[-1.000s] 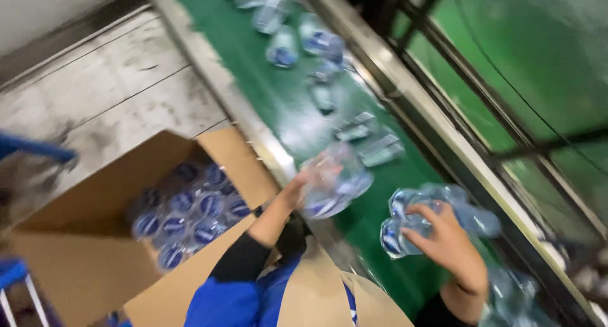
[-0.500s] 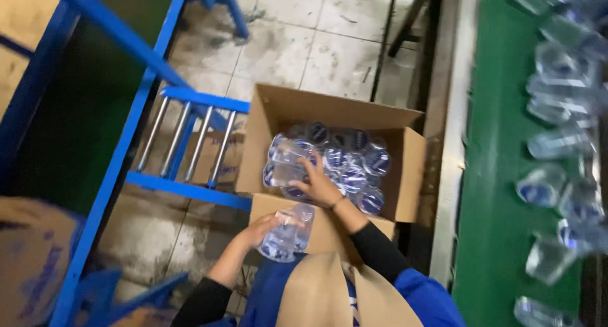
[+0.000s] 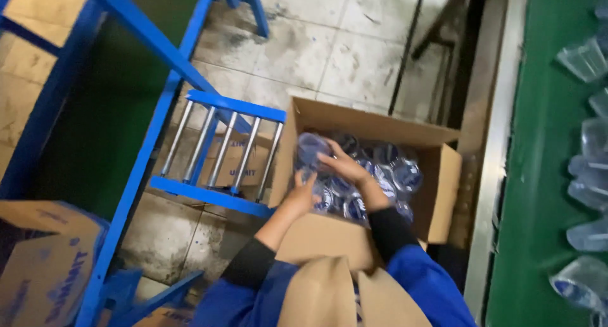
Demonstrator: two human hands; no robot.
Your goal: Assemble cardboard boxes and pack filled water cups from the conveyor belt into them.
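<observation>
An open cardboard box (image 3: 443, 188) stands on the floor in front of me, filled with several clear plastic cups with blue print (image 3: 392, 172). Both my hands reach inside it. My left hand (image 3: 303, 197) rests low at the box's left side, on the cups. My right hand (image 3: 345, 165) lies over a clear cup (image 3: 311, 148) at the upper left corner of the box, fingers on it. Whether either hand actually grips a cup is hard to see.
A blue metal roller rack (image 3: 218, 150) stands left of the box. A green conveyor belt (image 3: 538, 175) with more clear cups (image 3: 586, 58) runs along the right. Another cardboard box (image 3: 44, 264) sits at the lower left on the tiled floor.
I have turned from the conveyor to the box. Half a second ago each hand carried a bundle of cups above the box; now both hands are down inside it among the cups.
</observation>
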